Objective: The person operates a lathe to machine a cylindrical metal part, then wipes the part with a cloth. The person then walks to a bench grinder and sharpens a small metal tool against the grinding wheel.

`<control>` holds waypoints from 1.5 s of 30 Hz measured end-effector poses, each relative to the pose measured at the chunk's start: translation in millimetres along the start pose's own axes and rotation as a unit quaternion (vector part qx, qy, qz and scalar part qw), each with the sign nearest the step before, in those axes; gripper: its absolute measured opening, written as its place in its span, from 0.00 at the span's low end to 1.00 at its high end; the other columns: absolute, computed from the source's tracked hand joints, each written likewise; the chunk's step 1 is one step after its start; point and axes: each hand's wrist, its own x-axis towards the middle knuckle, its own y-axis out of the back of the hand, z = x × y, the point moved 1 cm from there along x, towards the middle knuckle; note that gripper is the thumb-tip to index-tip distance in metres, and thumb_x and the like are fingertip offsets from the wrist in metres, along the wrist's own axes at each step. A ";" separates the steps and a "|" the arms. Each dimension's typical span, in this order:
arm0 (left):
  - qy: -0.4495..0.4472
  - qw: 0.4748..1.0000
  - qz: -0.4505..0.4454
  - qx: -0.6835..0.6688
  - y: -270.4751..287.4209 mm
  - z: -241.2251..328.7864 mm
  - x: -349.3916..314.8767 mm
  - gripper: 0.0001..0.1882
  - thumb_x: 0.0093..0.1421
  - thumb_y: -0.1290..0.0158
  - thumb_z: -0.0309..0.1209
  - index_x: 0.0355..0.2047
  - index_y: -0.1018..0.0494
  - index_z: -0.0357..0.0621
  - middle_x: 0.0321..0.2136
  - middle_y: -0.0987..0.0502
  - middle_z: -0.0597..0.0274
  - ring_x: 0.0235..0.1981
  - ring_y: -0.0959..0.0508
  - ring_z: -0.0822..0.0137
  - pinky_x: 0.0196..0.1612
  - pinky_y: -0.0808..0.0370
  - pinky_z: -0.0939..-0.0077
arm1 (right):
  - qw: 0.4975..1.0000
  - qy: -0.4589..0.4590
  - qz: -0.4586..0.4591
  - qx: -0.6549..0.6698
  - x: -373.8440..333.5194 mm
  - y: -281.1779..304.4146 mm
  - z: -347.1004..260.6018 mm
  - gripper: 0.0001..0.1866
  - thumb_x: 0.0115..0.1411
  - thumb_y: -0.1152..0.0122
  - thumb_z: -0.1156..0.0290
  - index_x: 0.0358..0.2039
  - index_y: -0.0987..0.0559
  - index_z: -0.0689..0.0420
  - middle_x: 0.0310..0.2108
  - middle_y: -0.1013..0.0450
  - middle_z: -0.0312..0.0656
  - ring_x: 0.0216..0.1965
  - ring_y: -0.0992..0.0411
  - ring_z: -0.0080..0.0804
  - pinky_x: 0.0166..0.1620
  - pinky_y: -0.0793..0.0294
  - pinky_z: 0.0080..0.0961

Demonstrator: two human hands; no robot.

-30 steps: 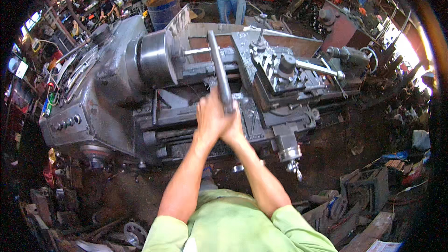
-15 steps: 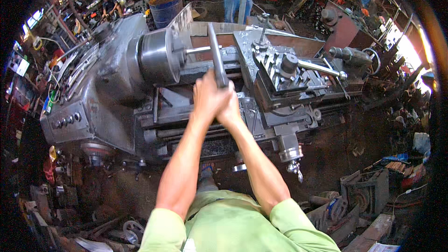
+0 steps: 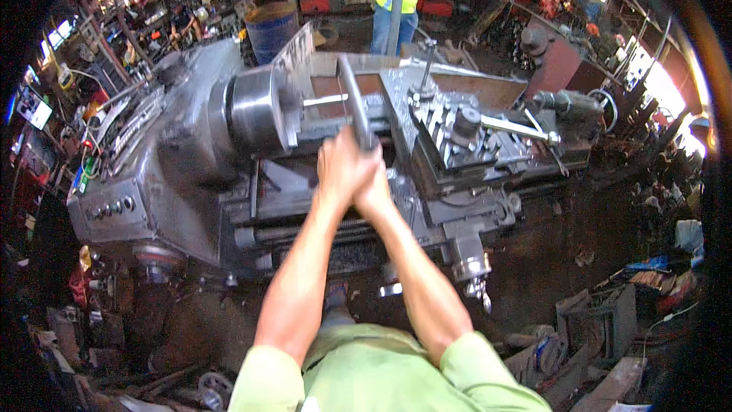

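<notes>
Both my hands are wrapped together around the near end of a long grey metal bar [image 3: 354, 95], which reaches away from me over the lathe. My left hand [image 3: 340, 166] is closed on the left side of the grip. My right hand [image 3: 374, 189] is closed on the right, partly hidden behind the left. Beyond my hands, the bar crosses a thin bright rod [image 3: 326, 100] that sticks out of the lathe chuck [image 3: 255, 107]; whether they touch I cannot tell. The chuck's face looks blurred.
Right of the bar stands the tool post [image 3: 467, 123] with metal pieces and a long handle. The tailstock [image 3: 568, 103] is farther right. A control panel [image 3: 114, 210] fronts the headstock. Behind are a blue drum [image 3: 271, 34] and a person in a yellow vest [image 3: 396, 0].
The whole scene sits slightly lower in the picture, as my view has shifted. My hands keep the same grip on the bar.
</notes>
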 end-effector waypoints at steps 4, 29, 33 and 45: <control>-0.005 0.990 0.021 -0.141 1.8 -10.3 -61.1 0.23 0.50 0.43 0.34 0.46 0.28 0.39 0.21 0.23 0.47 0.26 0.19 0.48 0.30 0.24 0.58 | 0.988 0.049 -0.038 -0.140 -55.0 8.7 -0.7 0.40 0.47 0.30 0.65 0.60 0.37 0.62 0.42 0.23 0.51 0.46 0.24 0.42 0.50 0.27 0.34; 0.037 0.994 0.005 -0.105 16.0 18.2 -15.8 0.16 0.48 0.42 0.37 0.33 0.26 0.38 0.25 0.21 0.42 0.31 0.19 0.44 0.36 0.23 0.54 | 0.992 0.094 0.038 -0.071 -20.0 7.5 -8.2 0.16 0.51 0.36 0.69 0.39 0.24 0.62 0.35 0.22 0.55 0.40 0.22 0.45 0.42 0.26 0.37; -0.036 0.995 -0.021 -0.086 43.3 67.1 -88.1 0.28 0.46 0.38 0.34 0.48 0.31 0.37 0.28 0.21 0.42 0.32 0.19 0.45 0.38 0.22 0.54 | 0.993 0.023 0.084 0.080 -84.6 30.1 -29.3 0.20 0.52 0.35 0.67 0.43 0.25 0.63 0.33 0.22 0.52 0.39 0.23 0.42 0.41 0.26 0.35; -0.137 0.974 -0.119 -0.134 47.5 111.4 -162.0 0.47 0.43 0.37 0.29 0.62 0.45 0.26 0.39 0.25 0.36 0.38 0.21 0.45 0.44 0.23 0.59 | 0.974 -0.015 0.130 0.184 -167.0 77.8 -19.5 0.24 0.53 0.35 0.68 0.49 0.27 0.64 0.29 0.24 0.45 0.32 0.25 0.33 0.37 0.26 0.29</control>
